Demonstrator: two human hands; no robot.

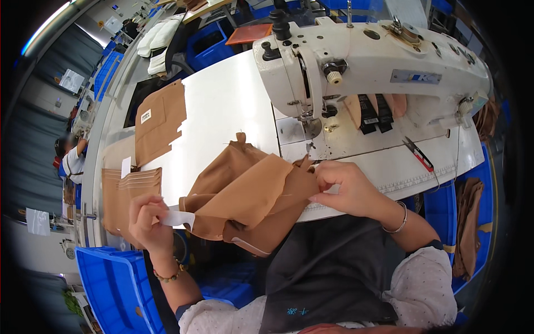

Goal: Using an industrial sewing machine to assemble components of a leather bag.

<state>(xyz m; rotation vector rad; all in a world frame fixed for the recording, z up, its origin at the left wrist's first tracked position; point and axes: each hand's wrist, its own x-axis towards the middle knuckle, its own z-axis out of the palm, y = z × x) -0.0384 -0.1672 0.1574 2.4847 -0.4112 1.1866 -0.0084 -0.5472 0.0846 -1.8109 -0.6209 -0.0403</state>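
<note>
Brown cloth (250, 195), folded and bunched, spans the space between my hands over the front edge of the sewing table. My left hand (150, 220) pinches a small white strip (179, 219) at the cloth's left corner. On the other side, my right hand (347, 186) has thumb and fingers closed on the cloth's right edge. Just beyond it stands a white sewing machine (372, 61), its needle area behind and above the cloth. I cannot tell whether the strip is sewn to the cloth.
Flat brown cloth pieces (161, 119) and a stack of brown pieces (125, 192) lie to the left. Red-handled thread snips (420, 156) rest on the right, by a ruler strip (411, 179). Blue bins (114, 278) flank the table. A person (72, 158) sits far left.
</note>
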